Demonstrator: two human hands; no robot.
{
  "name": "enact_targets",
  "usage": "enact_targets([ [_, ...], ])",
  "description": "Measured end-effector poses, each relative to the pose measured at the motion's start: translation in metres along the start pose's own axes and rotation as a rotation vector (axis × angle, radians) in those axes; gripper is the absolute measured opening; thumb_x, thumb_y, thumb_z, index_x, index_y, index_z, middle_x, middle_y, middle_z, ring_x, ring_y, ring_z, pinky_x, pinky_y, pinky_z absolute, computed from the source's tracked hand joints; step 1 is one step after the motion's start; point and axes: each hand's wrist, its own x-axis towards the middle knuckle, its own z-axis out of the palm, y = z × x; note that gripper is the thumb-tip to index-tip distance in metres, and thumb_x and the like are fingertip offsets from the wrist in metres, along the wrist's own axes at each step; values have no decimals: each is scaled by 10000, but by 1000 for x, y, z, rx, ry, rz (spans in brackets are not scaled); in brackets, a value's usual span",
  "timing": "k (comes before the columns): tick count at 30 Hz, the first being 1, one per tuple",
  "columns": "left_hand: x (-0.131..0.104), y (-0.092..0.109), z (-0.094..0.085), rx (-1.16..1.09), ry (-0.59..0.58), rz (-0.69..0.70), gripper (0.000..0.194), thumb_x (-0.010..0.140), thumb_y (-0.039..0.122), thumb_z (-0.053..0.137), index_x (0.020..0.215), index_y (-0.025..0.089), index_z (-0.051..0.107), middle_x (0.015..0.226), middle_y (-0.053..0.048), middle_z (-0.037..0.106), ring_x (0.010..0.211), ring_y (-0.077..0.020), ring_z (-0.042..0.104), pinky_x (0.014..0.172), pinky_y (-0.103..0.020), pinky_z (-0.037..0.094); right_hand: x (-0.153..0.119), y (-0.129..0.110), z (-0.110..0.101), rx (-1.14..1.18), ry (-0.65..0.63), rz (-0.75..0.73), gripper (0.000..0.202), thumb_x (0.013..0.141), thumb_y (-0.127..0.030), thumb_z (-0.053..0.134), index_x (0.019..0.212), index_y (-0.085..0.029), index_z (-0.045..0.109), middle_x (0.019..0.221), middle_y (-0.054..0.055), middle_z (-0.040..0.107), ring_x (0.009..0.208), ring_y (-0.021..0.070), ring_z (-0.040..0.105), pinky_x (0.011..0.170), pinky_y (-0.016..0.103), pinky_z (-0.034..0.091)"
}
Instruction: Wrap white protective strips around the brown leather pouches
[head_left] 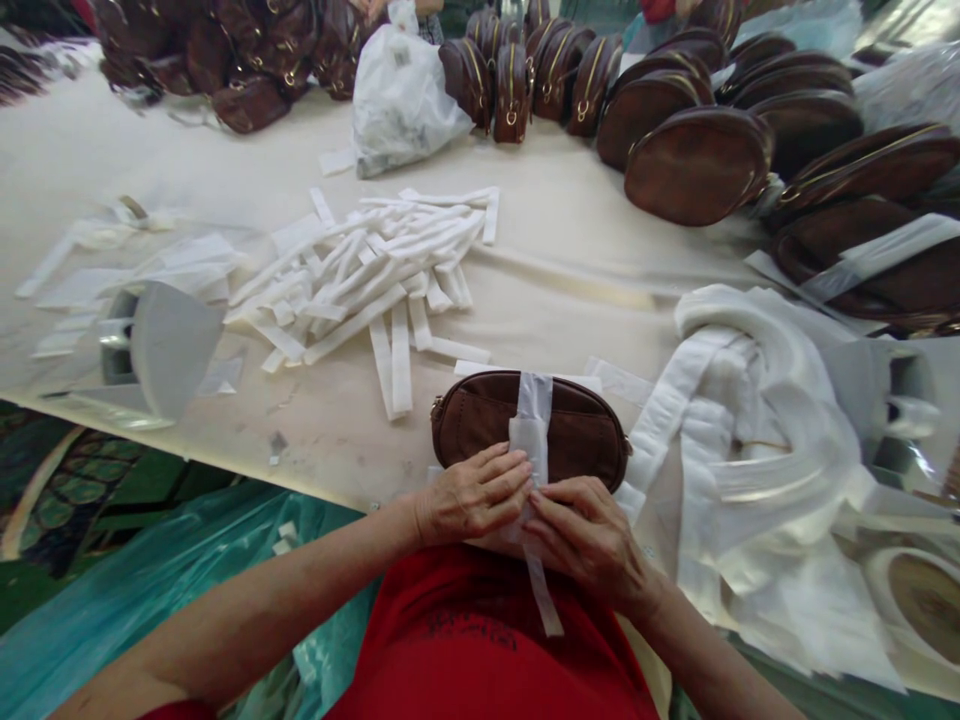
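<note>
A dark brown oval bag (589, 435) lies at the table's front edge, close against my body. Across its middle runs a translucent white strip (535, 398), whose loose end hangs down over the red shirt. My left hand (472, 492) rests flat with its fingertips on the strip and the bag's lower front. Opposite it, my right hand (592, 535) pinches the strip between thumb and fingers just below the bag's lower edge. Both hands partly cover the strip there.
Several white strips (375, 265) are heaped beyond the bag. Tape dispensers stand left (161, 350) and right (900, 400). White foam sheeting (750, 440) is piled to the right. Brown bags (697, 165) and a white plastic bag (405, 100) line the back, where other people stand.
</note>
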Motion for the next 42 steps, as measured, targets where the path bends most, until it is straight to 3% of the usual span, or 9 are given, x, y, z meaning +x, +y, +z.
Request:
enact_targets([
  [5,-2,0,2,-18,-9,-15,210,918,143,440,1074,54,549,1106,-158,632,1173,-262,525,1002,-447,465,-3,5,11,-69,72,-69,256,834,-186,627,1090,-189,623,864,66,651,784,158,585,697,298,484],
  [9,-3,-1,-5,-114,-113,-65,301,864,144,473,1152,61,508,1193,-168,587,1237,-262,458,1045,-447,410,-5,9,13,-105,76,-114,348,837,-96,571,1174,-180,585,886,75,653,801,166,585,700,308,478],
  [12,1,0,-11,-251,-160,-153,406,841,288,497,1189,79,492,1224,-163,567,1216,-255,470,1042,-438,395,-7,10,15,-119,89,-121,369,843,-96,554,1202,-178,564,894,78,645,802,173,574,708,321,480],
  [14,4,2,-10,-234,-92,-204,374,871,359,503,1147,108,519,1160,-132,611,1145,-230,526,1000,-407,414,-8,9,16,-128,97,-125,355,845,-108,558,1195,-172,565,900,84,638,811,180,567,716,326,482],
  [18,10,6,-1,-68,66,-239,166,922,207,486,1057,140,556,1006,-63,678,1029,-182,590,900,-338,423,-9,9,19,-139,100,-112,312,851,-88,541,1152,-161,582,892,86,626,820,187,563,731,334,485],
  [23,12,9,5,-22,79,-201,158,941,176,444,1023,132,571,995,-62,683,1016,-189,600,861,-331,426,-6,8,11,-121,35,-106,356,870,-113,507,1224,-151,527,934,94,635,866,189,587,773,343,504],
  [27,10,12,6,6,92,-222,188,947,170,407,1013,132,579,985,-68,680,1031,-188,592,853,-327,421,-31,-3,-2,-142,-3,-148,434,849,-55,441,1275,-127,487,1098,129,625,1116,228,535,926,395,454],
  [33,7,12,9,-19,92,-208,175,921,159,437,1030,122,569,1027,-86,666,1048,-206,580,853,-337,422,-81,-20,6,-218,-136,-21,364,869,-112,411,1201,-125,560,1055,105,648,1038,210,559,923,384,400],
  [42,11,12,5,-14,106,-219,157,920,173,450,1009,127,571,992,-70,671,1014,-199,592,829,-323,431,-38,-34,26,-58,-66,-143,299,948,-119,331,1041,-93,613,878,85,686,849,180,575,734,310,450],
])
